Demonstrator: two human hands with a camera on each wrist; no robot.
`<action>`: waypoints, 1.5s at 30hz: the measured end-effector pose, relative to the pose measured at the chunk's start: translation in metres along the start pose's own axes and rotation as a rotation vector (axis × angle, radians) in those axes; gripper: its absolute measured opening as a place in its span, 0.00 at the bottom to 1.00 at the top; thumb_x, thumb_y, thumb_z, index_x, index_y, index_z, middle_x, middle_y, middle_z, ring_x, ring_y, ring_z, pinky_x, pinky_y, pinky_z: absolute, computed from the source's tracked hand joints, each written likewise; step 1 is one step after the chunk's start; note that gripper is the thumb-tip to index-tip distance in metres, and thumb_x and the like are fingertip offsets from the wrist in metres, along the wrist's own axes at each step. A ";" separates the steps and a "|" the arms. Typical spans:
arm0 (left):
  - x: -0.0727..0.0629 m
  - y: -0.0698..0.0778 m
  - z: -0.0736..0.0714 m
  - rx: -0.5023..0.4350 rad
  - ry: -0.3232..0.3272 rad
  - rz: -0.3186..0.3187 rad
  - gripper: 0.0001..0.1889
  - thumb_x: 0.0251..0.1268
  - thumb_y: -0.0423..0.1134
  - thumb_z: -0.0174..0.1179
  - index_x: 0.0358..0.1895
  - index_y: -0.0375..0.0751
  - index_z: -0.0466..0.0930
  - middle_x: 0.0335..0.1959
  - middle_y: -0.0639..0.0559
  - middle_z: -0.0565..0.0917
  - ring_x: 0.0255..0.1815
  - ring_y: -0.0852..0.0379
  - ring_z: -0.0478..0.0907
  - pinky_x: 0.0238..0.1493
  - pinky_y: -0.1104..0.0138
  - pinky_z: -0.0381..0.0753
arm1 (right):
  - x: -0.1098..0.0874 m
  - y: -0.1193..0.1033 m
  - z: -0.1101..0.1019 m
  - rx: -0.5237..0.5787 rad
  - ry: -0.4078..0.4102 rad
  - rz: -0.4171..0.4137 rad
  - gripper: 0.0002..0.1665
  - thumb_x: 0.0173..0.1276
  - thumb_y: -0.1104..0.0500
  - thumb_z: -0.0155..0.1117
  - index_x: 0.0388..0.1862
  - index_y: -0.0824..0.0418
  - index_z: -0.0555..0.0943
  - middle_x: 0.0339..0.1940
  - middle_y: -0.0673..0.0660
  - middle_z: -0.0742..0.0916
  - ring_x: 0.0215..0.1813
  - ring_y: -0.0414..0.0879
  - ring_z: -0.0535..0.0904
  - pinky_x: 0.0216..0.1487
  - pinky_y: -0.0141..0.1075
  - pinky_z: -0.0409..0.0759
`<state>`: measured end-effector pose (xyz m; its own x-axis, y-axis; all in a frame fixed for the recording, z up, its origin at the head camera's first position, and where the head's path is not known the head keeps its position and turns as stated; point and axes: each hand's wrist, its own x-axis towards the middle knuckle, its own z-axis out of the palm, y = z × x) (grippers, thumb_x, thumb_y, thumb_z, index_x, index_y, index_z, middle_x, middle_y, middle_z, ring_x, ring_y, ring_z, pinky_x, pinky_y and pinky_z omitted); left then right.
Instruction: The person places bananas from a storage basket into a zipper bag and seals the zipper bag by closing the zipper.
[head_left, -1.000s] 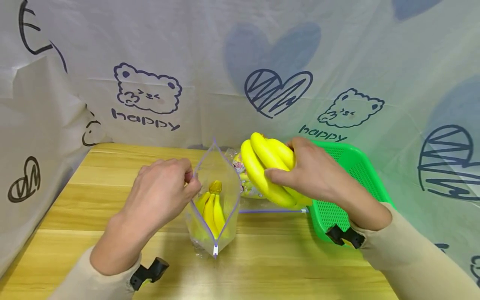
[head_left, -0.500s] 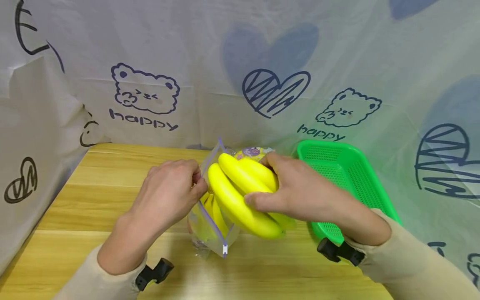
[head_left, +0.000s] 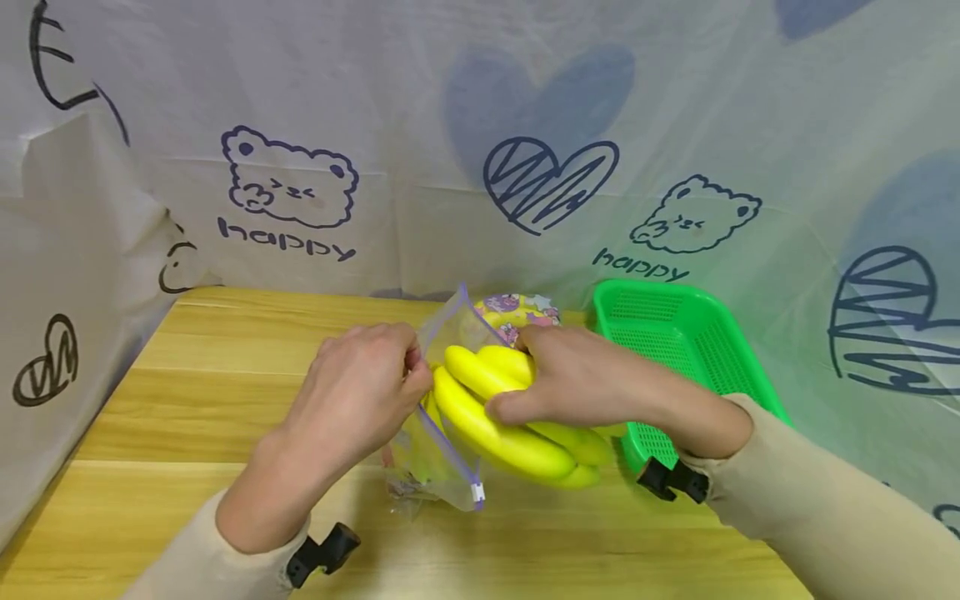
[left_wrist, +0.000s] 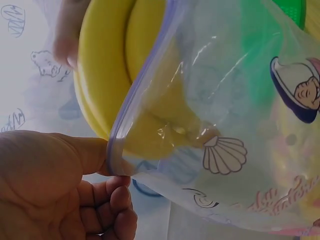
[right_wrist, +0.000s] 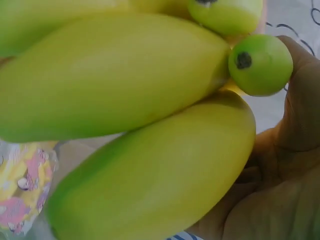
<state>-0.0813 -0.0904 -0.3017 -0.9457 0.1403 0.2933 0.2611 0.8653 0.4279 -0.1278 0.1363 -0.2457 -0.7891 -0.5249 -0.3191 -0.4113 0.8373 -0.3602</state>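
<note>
My left hand (head_left: 356,392) pinches the purple-edged rim of a clear zip bag (left_wrist: 210,100), between thumb and fingers in the left wrist view. The bag's mouth gapes, with a white slider (head_left: 477,492) at its near end. Low inside the bag, other bananas (head_left: 423,454) show dimly through the plastic. My right hand (head_left: 570,379) grips a bunch of yellow bananas (head_left: 495,433) from above. The bunch's stem end is within the mouth, seen through the film in the left wrist view. Its greenish tips (right_wrist: 260,65) point back toward the right wrist.
Behind the bag lies a printed plastic pack with yellow contents (head_left: 517,312). A green perforated basket (head_left: 720,350) stands at the right on the wooden table (head_left: 187,375). A white cloth with drawn bears and hearts (head_left: 420,225) hangs behind the table.
My right hand has brought the banana bunch left and down from beside the basket into the bag's mouth. My left hand and the bag's rim have shifted slightly right.
</note>
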 end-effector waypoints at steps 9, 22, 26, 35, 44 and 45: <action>0.000 0.014 0.012 -0.030 -0.026 0.032 0.09 0.63 0.34 0.61 0.25 0.48 0.74 0.21 0.57 0.74 0.26 0.53 0.70 0.34 0.59 0.69 | 0.030 -0.003 -0.005 -0.127 -0.123 0.024 0.25 0.60 0.32 0.64 0.24 0.52 0.75 0.20 0.48 0.76 0.23 0.44 0.72 0.25 0.34 0.65; -0.002 0.019 0.021 -0.027 0.015 0.035 0.07 0.63 0.34 0.61 0.27 0.46 0.76 0.24 0.56 0.76 0.27 0.54 0.70 0.32 0.61 0.66 | 0.046 0.014 0.002 0.101 -0.188 0.053 0.25 0.66 0.32 0.65 0.33 0.53 0.80 0.29 0.50 0.81 0.33 0.45 0.78 0.34 0.36 0.74; -0.003 0.019 0.020 -0.036 0.004 0.029 0.07 0.62 0.33 0.60 0.26 0.47 0.75 0.23 0.56 0.75 0.27 0.54 0.70 0.31 0.62 0.65 | 0.045 0.018 0.003 0.233 -0.311 0.012 0.27 0.63 0.46 0.69 0.57 0.57 0.78 0.42 0.55 0.84 0.41 0.48 0.82 0.43 0.38 0.81; -0.005 0.018 0.021 -0.045 -0.016 0.041 0.07 0.65 0.34 0.60 0.29 0.45 0.76 0.23 0.56 0.76 0.27 0.54 0.70 0.31 0.62 0.70 | 0.044 0.025 0.001 0.365 -0.255 0.086 0.44 0.69 0.36 0.66 0.76 0.60 0.72 0.66 0.56 0.81 0.57 0.50 0.81 0.59 0.42 0.81; -0.006 0.019 0.021 -0.111 -0.049 0.045 0.07 0.67 0.33 0.56 0.29 0.44 0.74 0.24 0.54 0.74 0.30 0.53 0.70 0.36 0.63 0.73 | 0.052 0.023 0.022 0.510 -0.067 0.151 0.23 0.75 0.41 0.62 0.50 0.60 0.82 0.38 0.56 0.86 0.33 0.46 0.83 0.33 0.34 0.81; -0.006 0.019 0.021 -0.117 -0.054 0.046 0.08 0.68 0.33 0.56 0.29 0.44 0.74 0.24 0.54 0.74 0.29 0.53 0.70 0.36 0.63 0.72 | 0.053 0.023 0.025 0.538 -0.050 0.155 0.22 0.76 0.41 0.62 0.48 0.60 0.82 0.37 0.55 0.85 0.32 0.45 0.82 0.33 0.33 0.80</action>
<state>-0.0749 -0.0644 -0.3137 -0.9403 0.2071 0.2700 0.3225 0.7955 0.5131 -0.1677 0.1237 -0.2930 -0.7940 -0.4193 -0.4402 0.0090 0.7159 -0.6981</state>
